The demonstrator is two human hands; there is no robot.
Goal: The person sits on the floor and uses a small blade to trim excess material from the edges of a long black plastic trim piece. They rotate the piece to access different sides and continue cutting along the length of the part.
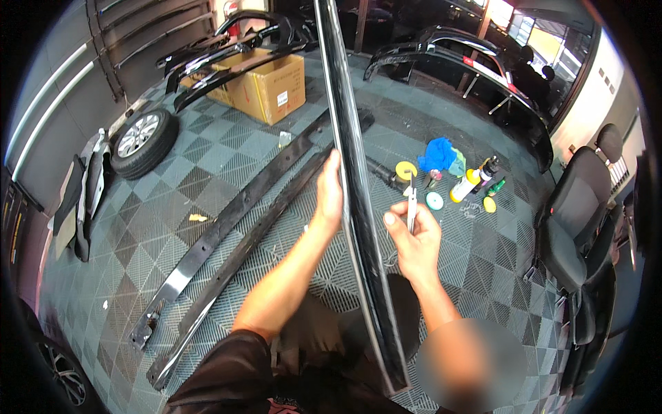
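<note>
A long glossy black trim strip [356,172] stands before me, running from the top edge of the view down toward my lap. My left hand [331,196] is closed around its left edge, the fingers partly hidden behind it. Just right of the strip, my right hand [418,241] grips a slim, pale-handled utility knife [412,210], its thin dark blade pointing up. The blade is apart from the strip.
Two long dark strips [227,221] [248,238] lie on the tiled floor at left. Beyond are a wheel [145,141], a cardboard box [276,86] and black bumpers [441,52]. Right of my hands are a blue cloth [439,153] and a yellow bottle [465,185]; a car seat [576,221] stands farther right.
</note>
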